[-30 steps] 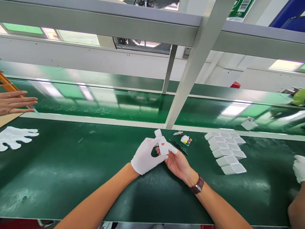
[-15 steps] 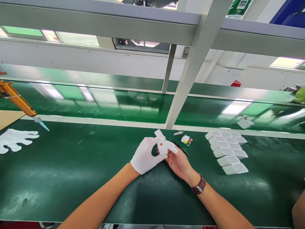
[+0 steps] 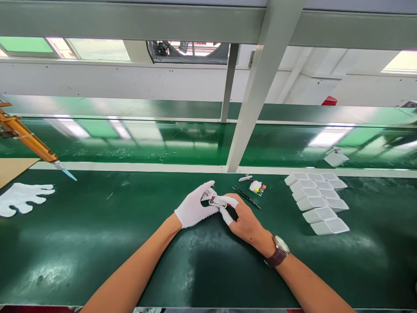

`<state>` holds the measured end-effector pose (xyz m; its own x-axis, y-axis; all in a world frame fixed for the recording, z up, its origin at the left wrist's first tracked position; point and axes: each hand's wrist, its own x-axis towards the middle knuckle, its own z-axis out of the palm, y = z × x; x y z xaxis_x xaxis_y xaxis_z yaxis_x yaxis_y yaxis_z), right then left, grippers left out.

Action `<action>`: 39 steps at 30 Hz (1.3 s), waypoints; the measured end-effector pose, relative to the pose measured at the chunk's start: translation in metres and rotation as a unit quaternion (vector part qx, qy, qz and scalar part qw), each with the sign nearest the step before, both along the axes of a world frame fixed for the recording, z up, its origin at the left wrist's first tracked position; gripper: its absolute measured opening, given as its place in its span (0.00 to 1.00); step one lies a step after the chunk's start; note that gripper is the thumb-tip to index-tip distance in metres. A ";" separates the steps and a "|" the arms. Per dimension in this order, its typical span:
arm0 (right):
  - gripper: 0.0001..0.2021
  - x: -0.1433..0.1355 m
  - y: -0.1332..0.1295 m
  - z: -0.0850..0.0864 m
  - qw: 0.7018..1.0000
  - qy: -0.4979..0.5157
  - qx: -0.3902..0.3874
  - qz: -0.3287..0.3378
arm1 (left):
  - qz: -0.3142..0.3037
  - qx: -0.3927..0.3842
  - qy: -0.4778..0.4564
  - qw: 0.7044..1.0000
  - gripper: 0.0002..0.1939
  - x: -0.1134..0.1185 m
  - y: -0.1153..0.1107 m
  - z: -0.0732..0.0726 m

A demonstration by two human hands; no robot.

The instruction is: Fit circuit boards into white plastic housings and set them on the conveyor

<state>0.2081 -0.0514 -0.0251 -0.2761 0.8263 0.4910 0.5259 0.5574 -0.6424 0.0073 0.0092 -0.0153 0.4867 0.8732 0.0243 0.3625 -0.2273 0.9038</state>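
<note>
Casing [image 3: 217,201], small and white with a touch of red inside, sits between the hands, clamped by the gloved left hand [image 3: 197,208] and the right hand [image 3: 246,219], its thumb and forefinger covered in white; just beyond the right hand lie dark tweezers [image 3: 246,197] and a circuit board [image 3: 257,188]; white open boxes [image 3: 321,203] stand farther right; a flat glove [image 3: 24,198] lies well left of the left hand.

Tweezers [image 3: 246,197] as landmark: small circuit board [image 3: 257,188] just beyond; white boxes [image 3: 321,202] to right; both hands' small white part [image 3: 217,201] left; glove [image 3: 24,198] far left.
</note>
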 end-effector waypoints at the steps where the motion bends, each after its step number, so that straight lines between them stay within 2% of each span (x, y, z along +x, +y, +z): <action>1: 0.23 0.001 0.000 0.000 1.000 -0.010 0.001 0.000 | -0.004 -0.007 -0.002 1.000 0.38 0.000 0.000 0.000; 6: 0.22 0.003 0.001 0.002 0.999 -0.049 -0.007 0.008 | -0.022 -0.037 -0.015 0.999 0.34 -0.001 0.000 -0.006; 13: 0.21 0.006 0.000 0.000 0.998 -0.060 0.012 0.006 | -0.013 -0.052 0.000 0.999 0.30 -0.002 0.002 -0.007; 19: 0.19 0.008 -0.001 -0.003 0.987 -0.154 0.037 -0.021 | 0.013 -0.052 0.051 0.997 0.19 -0.001 0.000 0.001; 24: 0.22 0.002 -0.005 0.008 0.979 -0.161 0.113 -0.053 | 0.073 -0.015 0.075 0.994 0.20 -0.001 0.004 0.004; 27: 0.20 -0.004 -0.009 0.010 0.973 -0.144 0.174 -0.040 | 0.167 0.031 0.085 0.982 0.18 -0.005 0.025 0.003; 30: 0.17 -0.009 -0.013 0.006 0.967 -0.151 0.206 -0.019 | 0.276 0.056 0.086 0.956 0.18 -0.015 0.065 0.005; 35: 0.15 -0.014 -0.016 -0.005 0.963 -0.164 0.213 0.013 | 0.382 0.075 0.079 0.917 0.13 -0.034 0.138 0.012; 39: 0.15 -0.016 -0.015 -0.014 0.966 -0.161 0.200 0.014 | 0.434 0.071 0.058 0.896 0.12 -0.045 0.168 0.013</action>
